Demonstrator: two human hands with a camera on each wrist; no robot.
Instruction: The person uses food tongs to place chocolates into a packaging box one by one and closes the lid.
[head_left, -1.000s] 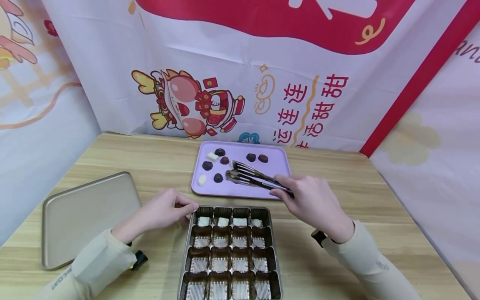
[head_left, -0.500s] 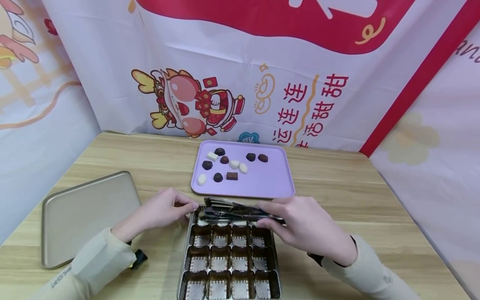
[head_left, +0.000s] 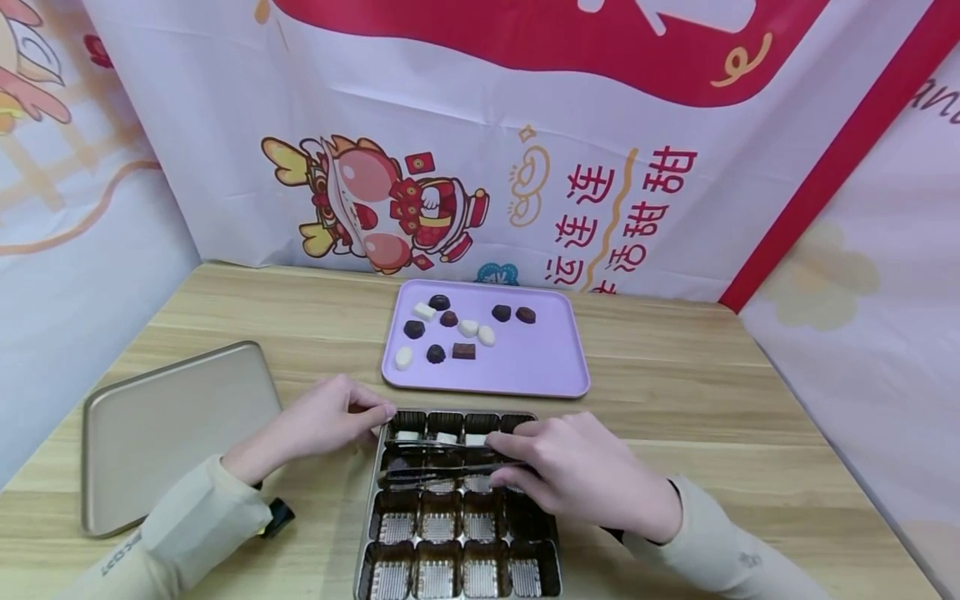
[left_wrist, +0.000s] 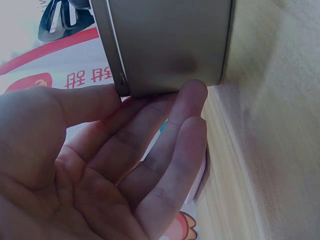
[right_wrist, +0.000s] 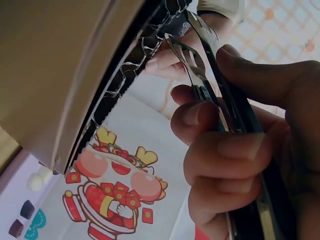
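My right hand [head_left: 558,467] grips dark metal tongs [right_wrist: 220,90] with slotted tips. Their arms stand apart over the second row of a metal tin [left_wrist: 170,50] with a brown compartment insert [head_left: 438,527]. A dark shape shows in that row's leftmost compartment, between the tong arms. White chocolates [head_left: 407,437] sit in the far row, its right end hidden behind my hand. With thumb and fingers, my left hand [head_left: 322,425] holds the tin's far left corner. A purple tray [head_left: 525,371] beyond the tin bears several dark, brown and white chocolates, among them a rectangular brown chocolate [head_left: 463,352].
A flat beige-gold lid [head_left: 176,433] lies on the wooden table [head_left: 660,367] to the left. Behind the table hangs a printed cloth [head_left: 465,92] with a cartoon dragon and red writing.
My right hand has brought the tongs from the purple tray to above the tin's second row, and their arms have spread apart. The left hand has stayed at the tin's corner.
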